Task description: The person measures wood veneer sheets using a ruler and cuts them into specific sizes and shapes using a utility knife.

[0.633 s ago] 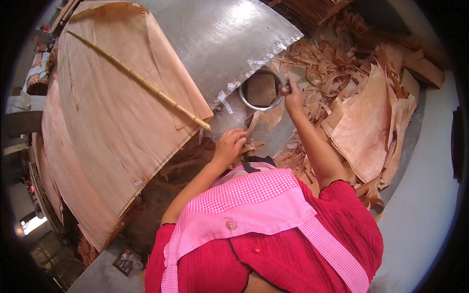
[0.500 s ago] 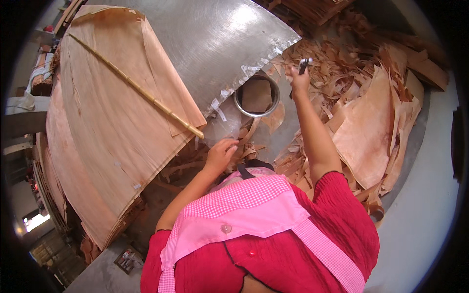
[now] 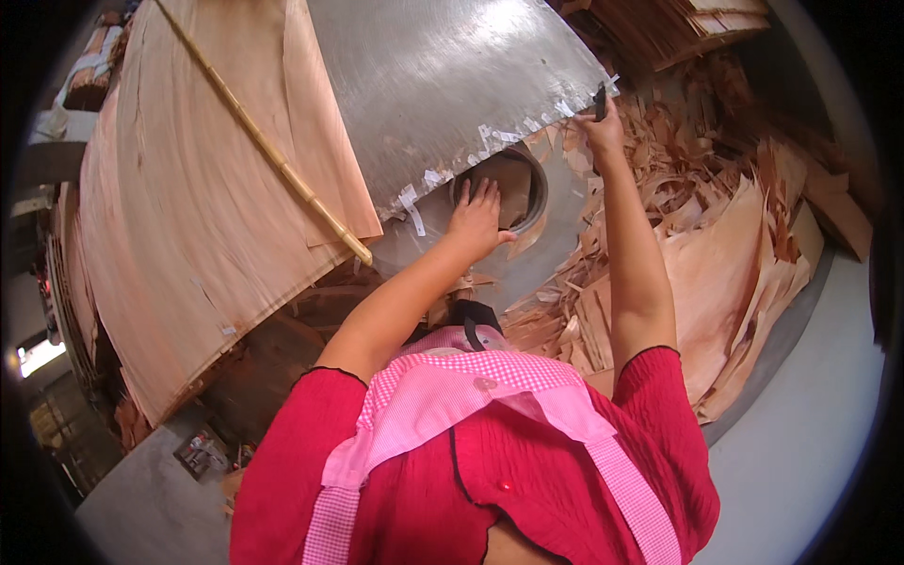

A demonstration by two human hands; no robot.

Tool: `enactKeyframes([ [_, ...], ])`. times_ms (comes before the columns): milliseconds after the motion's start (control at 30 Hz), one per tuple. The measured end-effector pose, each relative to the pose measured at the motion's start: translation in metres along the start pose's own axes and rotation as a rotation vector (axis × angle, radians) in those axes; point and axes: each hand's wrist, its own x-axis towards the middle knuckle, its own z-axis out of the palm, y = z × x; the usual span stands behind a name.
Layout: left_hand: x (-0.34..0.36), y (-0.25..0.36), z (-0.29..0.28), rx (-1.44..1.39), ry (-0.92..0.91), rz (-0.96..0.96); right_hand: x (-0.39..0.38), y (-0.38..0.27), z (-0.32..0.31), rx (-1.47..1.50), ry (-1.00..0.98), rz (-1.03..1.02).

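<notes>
My left hand (image 3: 478,215) has its fingers spread at the left part of a round metal-rimmed container (image 3: 535,193), which has a brown piece inside and sits just under the edge of the large metal sheet (image 3: 443,85). My right hand (image 3: 600,132) grips a dark-handled tool (image 3: 600,99) at the sheet's right corner; the tool's head is mostly hidden. To the left, a long bamboo stick (image 3: 259,141) lies on a stack of wide veneer sheets (image 3: 188,254). White tape pieces line the sheet's lower edge.
Loose veneer scraps (image 3: 673,165) and larger torn pieces (image 3: 716,282) heap at the right, inside a grey rim (image 3: 810,358). More veneer bundles (image 3: 687,19) lie at the top right. A small box of items (image 3: 202,454) is at the lower left.
My left hand has moved up to the round container and spread its fingers. My right hand, with the tool, has risen to the metal sheet's corner. The view has shifted somewhat.
</notes>
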Motion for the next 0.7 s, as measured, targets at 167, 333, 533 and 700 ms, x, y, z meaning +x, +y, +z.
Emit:
enactKeyframes([
  [167, 0.02, -0.009, -0.028, -0.261, -0.23, 0.0, -0.003, -0.02, -0.005, -0.606, 0.12, -0.15],
  [333, -0.059, -0.016, -0.058, -1.853, 0.388, -0.37, -0.128, -0.141, 0.055, 0.063, -0.366, -0.044],
  [533, -0.181, -0.063, -0.109, -2.359, 0.56, -0.528, -0.274, -0.149, 0.169, 0.318, -0.57, -0.039],
  [700, -0.334, -0.12, -0.085, -2.413, 0.89, -0.771, -0.391, -0.155, 0.299, 0.302, -0.709, -0.313],
])
